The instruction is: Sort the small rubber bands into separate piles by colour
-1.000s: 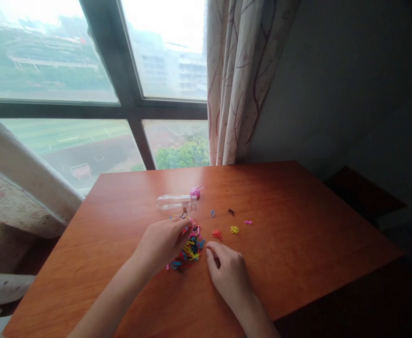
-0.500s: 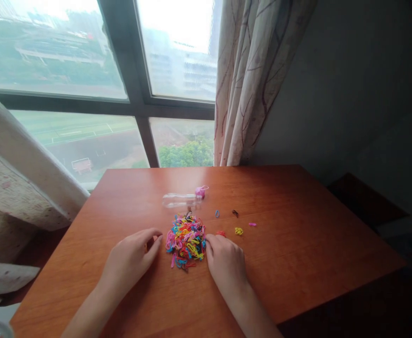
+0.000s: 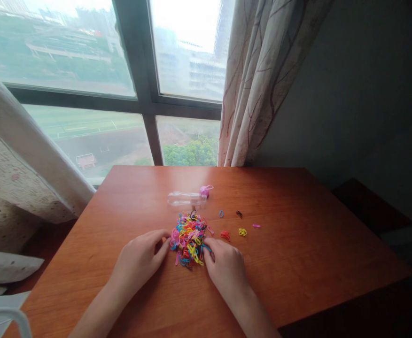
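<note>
A heap of small coloured rubber bands (image 3: 190, 234) lies on the wooden table, mixed pink, yellow, blue, red and black. At its left edge rests my left hand (image 3: 144, 253), thumb and forefinger curled towards each other and touching the outer bands; whatever is between the tips is hidden. My right hand (image 3: 227, 258) is at the right edge, with a blue rubber band (image 3: 206, 247) at its closed thumb and forefinger. Just above it, a single pink band (image 3: 210, 230) sits apart from the heap.
Behind the heap lie a clear bottle (image 3: 186, 199) and a pink cap (image 3: 205, 191) with a loop. To the right are small groups: red bands (image 3: 225, 235), yellow bands (image 3: 243, 232), black bands (image 3: 239, 214), a blue band (image 3: 221, 213) and a pink band (image 3: 256, 226). A window stands beyond the table (image 3: 297, 197).
My left hand has moved in to touch the heap. A pink band now lies apart at the heap's right side, and my right fingers have shifted to a blue band. The view has swung slightly.
</note>
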The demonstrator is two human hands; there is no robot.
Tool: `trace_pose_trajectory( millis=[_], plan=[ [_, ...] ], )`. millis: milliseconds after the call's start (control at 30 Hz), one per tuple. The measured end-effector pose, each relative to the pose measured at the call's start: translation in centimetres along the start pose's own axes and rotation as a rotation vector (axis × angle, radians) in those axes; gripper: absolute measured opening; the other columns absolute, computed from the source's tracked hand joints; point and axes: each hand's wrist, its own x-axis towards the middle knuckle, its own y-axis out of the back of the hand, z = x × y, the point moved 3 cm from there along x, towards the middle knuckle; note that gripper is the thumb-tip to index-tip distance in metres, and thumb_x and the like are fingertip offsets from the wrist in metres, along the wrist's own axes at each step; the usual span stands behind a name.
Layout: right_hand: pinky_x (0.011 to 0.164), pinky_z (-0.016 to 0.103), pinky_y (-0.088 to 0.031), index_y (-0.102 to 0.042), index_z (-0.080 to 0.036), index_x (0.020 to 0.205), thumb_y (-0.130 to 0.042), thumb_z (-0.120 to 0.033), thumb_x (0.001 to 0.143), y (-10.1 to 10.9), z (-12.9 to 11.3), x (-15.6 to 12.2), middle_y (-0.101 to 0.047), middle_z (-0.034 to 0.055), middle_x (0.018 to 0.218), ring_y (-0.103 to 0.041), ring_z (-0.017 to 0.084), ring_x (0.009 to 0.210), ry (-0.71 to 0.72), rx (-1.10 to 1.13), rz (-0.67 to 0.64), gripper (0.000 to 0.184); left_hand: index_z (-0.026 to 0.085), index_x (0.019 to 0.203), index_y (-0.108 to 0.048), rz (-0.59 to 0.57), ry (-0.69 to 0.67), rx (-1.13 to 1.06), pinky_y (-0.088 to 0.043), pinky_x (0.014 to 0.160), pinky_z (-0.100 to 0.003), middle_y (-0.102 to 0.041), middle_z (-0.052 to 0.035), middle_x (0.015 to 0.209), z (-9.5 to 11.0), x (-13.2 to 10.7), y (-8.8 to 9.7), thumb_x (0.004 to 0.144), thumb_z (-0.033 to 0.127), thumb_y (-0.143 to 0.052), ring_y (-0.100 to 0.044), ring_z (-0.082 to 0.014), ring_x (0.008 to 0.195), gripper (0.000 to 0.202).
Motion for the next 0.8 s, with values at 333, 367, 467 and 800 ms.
trace_pose_trajectory(
  millis=[333, 367, 467, 800],
  plan=[
    [0.055, 0.026, -0.028, -0.064, -0.024, 0.083, -0.062, -0.020, 0.088, 0.7, 1.8, -1.4, -0.067, -0.0028, 0.069, -0.060, 0.014, 0.059, -0.011, -0.011, 0.058, 0.007, 0.025, 0.094, -0.069, 0.002, -0.004, 0.027, -0.042, 0.063, -0.026, -0.073, -0.0010, 0.081, 0.0, -0.2, -0.1, 0.093, 0.037, -0.041, -0.067, -0.0198, 0.074, 0.030],
    [0.055, 0.026, -0.027, -0.063, -0.024, 0.081, -0.061, -0.020, 0.088, 0.6, 1.9, -1.5, -0.066, -0.0029, 0.068, -0.059, 0.014, 0.058, -0.012, -0.015, 0.060, 0.008, 0.025, 0.094, -0.069, 0.002, -0.003, 0.030, -0.042, 0.063, -0.026, -0.073, -0.0011, 0.081, 0.1, -0.2, -0.1, 0.093, 0.037, -0.041, -0.067, -0.0197, 0.074, 0.030],
    [0.054, 0.026, -0.026, -0.061, -0.023, 0.076, -0.059, -0.018, 0.088, 0.4, 2.0, -1.6, -0.065, -0.0036, 0.067, -0.058, 0.013, 0.057, -0.011, -0.026, 0.056, 0.013, 0.026, 0.094, -0.069, 0.012, -0.004, 0.029, -0.042, 0.063, -0.026, -0.074, -0.0012, 0.081, 0.1, -0.1, 0.0, 0.092, 0.037, -0.042, -0.067, -0.0196, 0.074, 0.030],
    [0.055, 0.025, -0.028, -0.066, -0.023, 0.082, -0.058, -0.022, 0.089, 3.0, 3.5, 2.2, -0.067, -0.0020, 0.069, -0.060, 0.013, 0.061, -0.067, -0.100, 0.138, 0.011, 0.026, 0.095, -0.068, 0.008, -0.006, 0.027, -0.043, 0.064, -0.026, -0.073, -0.0009, 0.081, 0.0, -0.1, -0.1, 0.092, 0.037, -0.042, -0.067, -0.0195, 0.075, 0.029]
  ],
)
